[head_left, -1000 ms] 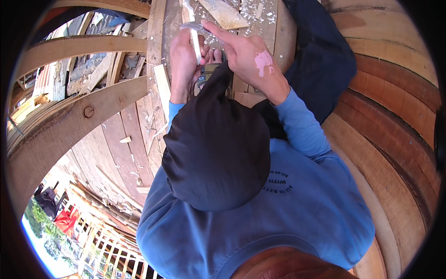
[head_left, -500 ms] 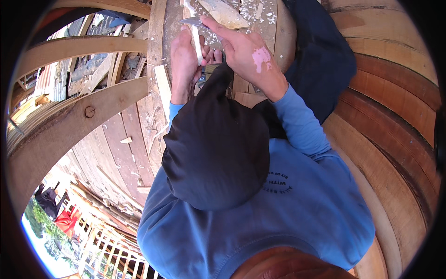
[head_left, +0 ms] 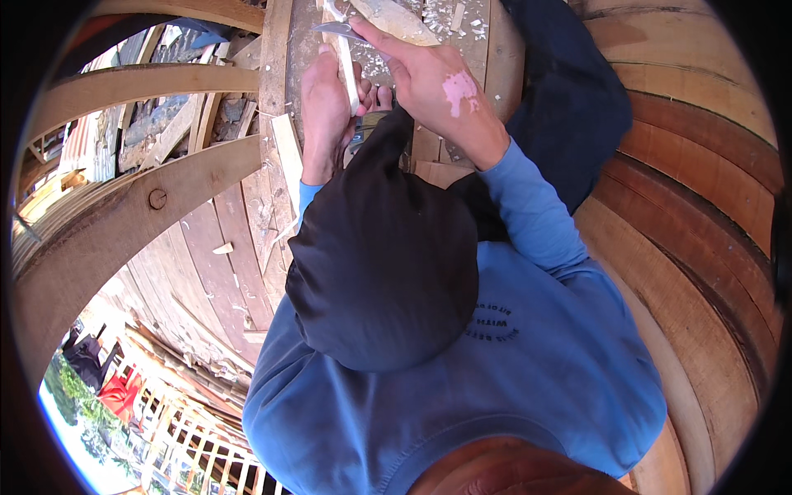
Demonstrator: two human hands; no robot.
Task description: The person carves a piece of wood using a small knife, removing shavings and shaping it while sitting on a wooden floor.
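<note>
Near the top of the head view, my left hand (head_left: 324, 103) is closed around a thin, pale strip of wood (head_left: 347, 73), held nearly upright in the picture. My right hand (head_left: 437, 82) grips a knife whose handle is hidden inside the palm. Its pointed grey blade (head_left: 337, 30) lies across the strip above my left hand, with the right index finger stretched out beside the blade's back. A flat, pale piece of wood (head_left: 394, 21) rests on the boards just beyond the right hand.
White shavings (head_left: 464, 37) litter the plank floor (head_left: 219, 280). Curved wooden ribs (head_left: 157, 78) rise on the left, and long bent planks (head_left: 701, 214) wall the right side. My dark-covered knees (head_left: 384, 264) stand close below both hands. A loose pale stick (head_left: 288, 157) lies beside the left wrist.
My right hand and the knife have slid slightly away from me along the strip, a little to the left. The left hand has hardly moved and keeps its hold.
</note>
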